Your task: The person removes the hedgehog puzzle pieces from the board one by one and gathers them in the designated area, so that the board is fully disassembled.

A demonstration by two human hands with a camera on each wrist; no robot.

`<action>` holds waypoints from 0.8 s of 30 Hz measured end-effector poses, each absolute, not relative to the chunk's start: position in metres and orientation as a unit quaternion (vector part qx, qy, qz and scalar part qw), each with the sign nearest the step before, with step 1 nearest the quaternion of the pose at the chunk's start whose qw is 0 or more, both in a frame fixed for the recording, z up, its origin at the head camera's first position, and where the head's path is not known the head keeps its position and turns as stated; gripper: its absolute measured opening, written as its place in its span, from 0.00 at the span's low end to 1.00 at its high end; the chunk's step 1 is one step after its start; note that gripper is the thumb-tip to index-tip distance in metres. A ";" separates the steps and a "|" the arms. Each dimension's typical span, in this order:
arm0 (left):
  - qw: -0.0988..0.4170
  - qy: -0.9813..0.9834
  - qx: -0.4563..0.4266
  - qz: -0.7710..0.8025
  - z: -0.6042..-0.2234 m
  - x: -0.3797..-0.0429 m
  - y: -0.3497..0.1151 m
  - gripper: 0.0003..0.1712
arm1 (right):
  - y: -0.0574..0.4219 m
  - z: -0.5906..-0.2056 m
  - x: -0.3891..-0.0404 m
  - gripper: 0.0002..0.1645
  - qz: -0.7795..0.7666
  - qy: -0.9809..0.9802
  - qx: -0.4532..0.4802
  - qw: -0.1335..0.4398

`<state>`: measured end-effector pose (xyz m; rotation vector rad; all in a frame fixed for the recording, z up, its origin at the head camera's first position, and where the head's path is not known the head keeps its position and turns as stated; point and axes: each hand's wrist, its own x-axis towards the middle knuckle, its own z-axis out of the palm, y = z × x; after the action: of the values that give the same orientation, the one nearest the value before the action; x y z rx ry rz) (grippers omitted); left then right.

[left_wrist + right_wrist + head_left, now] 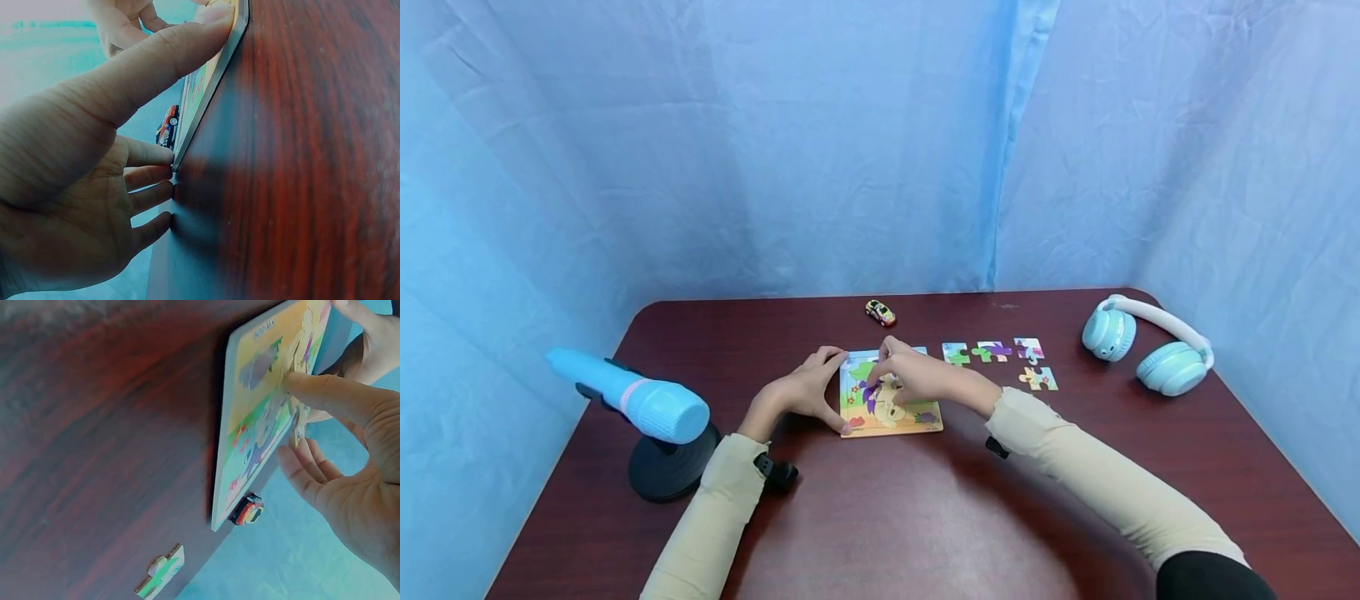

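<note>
A colourful jigsaw board point(891, 427) with a cartoon animal picture lies flat on the table. My left hand point(805, 390) spreads along its left side, the thumb resting on the near corner and the fingertips by the far corner. Over the board, my right hand point(917, 375) pinches a small puzzle piece point(299, 427) between thumb and fingers. The piece stands tilted against the picture in the right wrist view; in the head view the hand hides most of it. Right of the board lie several loose puzzle pieces point(1038, 379).
A small toy car point(880, 313) stands behind the board. Blue and white headphones point(1172, 367) lie at the table's right. On the left, a light blue microphone-shaped object point(658, 408) rests on a round black stand point(662, 471). Blue cloth point(820, 167) hangs round the table point(940, 517).
</note>
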<state>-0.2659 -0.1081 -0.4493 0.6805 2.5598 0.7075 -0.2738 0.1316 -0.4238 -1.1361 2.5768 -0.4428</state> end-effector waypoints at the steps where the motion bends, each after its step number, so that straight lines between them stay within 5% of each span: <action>1: 0.197 0.915 0.244 0.253 -0.449 -0.266 -0.108 0.72 | 0.132 -0.424 -0.273 0.25 -0.155 0.894 -0.395 0.141; 24: 0.190 0.917 0.248 0.250 -0.447 -0.264 -0.108 0.72 | 0.159 -0.429 -0.269 0.26 -0.182 0.900 -0.385 0.095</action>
<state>-0.2639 -0.1075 -0.4472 0.6971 2.5763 0.7013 -0.2690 0.1586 -0.4287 -1.1413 2.6685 -0.5407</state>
